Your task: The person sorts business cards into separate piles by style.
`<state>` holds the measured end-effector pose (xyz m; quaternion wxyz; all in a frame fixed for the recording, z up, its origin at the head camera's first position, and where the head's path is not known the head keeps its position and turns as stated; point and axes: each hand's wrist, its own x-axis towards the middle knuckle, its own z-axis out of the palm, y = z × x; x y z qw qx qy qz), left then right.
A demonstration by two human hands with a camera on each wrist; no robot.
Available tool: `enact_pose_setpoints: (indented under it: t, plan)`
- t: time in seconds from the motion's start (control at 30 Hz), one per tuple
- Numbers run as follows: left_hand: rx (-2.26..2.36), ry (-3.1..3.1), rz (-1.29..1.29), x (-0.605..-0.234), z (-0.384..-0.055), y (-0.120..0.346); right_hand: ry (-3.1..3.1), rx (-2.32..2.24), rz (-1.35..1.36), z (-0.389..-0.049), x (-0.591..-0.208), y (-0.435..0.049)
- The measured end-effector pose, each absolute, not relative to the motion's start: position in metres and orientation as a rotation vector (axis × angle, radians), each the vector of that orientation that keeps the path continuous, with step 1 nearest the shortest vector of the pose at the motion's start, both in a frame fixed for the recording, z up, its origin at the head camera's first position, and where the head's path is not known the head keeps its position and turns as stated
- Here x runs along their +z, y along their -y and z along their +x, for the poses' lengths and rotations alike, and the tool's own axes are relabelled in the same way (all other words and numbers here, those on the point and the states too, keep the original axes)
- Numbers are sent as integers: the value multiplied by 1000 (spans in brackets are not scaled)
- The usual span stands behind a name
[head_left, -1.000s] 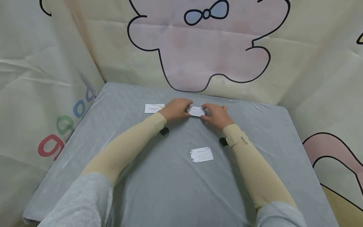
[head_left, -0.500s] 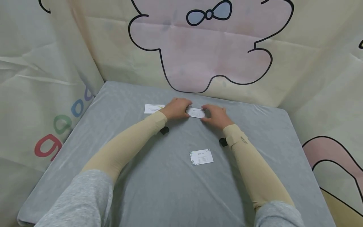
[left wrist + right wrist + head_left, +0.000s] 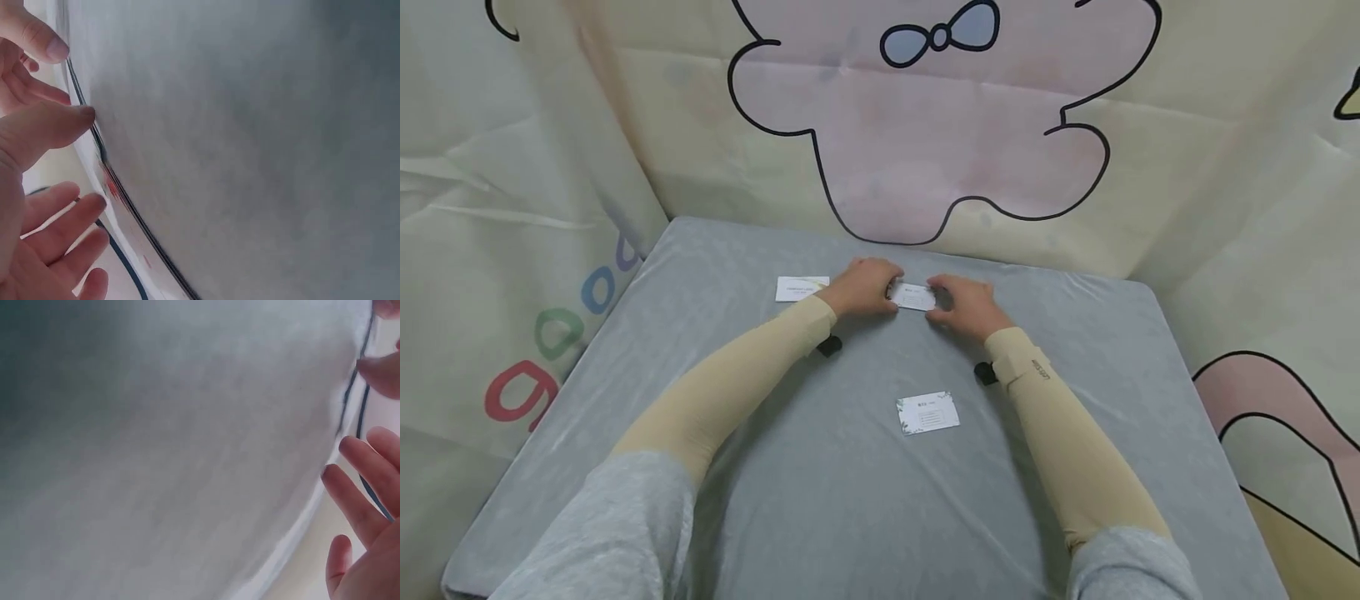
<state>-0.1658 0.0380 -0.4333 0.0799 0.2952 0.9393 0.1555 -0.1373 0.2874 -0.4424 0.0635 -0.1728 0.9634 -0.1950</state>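
Toward the far side of the table, a white business card (image 3: 913,297) with small print lies between my two hands. My left hand (image 3: 863,287) holds its left end, thumb at the near edge and fingers at the far edge. At its right end my right hand (image 3: 967,304) grips the corners between thumb and forefinger. In the wrist views, the left thumb (image 3: 69,125) and right thumb (image 3: 381,372) touch thin dark edge lines seen almost side-on. A second business card (image 3: 928,413), with leafy corners, lies nearer me. Beside my left wrist is a third business card (image 3: 801,288), partly covered.
A grey cloth (image 3: 820,500) covers the table, with slight creases. Its far edge meets a hanging printed curtain (image 3: 940,150), and more curtain hangs at both sides. Dark wrist cameras (image 3: 830,346) sit under the sleeves.
Both hands stay at the ends of the same card with hardly any movement. The other two cards have not moved on the cloth; the head view shifts slightly.
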Motion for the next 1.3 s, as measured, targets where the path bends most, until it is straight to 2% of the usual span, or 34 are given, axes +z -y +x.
enact_pose_setpoints:
  t: [0.23, 0.4, 0.5, 0.7, 0.87, 1.3]
  plan:
    - [493, -2879, 908, -429, -124, -30, -2902, -596, -532, -93, -432, -303]
    - [670, -2826, 884, -425, -66, -23, -2891, -581, -637, -36, -431, -310]
    - [687, -2780, 963, -424, -29, -27, -2872, -628, -697, -4, -429, -316]
    - [589, -2755, 1083, -430, 21, -41, -2883, -653, -785, 31, -435, -320]
    - [487, -2797, 1066, -434, 36, -46, -2885, -661, -795, 41, -439, -315]
    - [449, -2813, 1067, -431, 38, -46, -2881, -656, -789, 44, -435, -309]
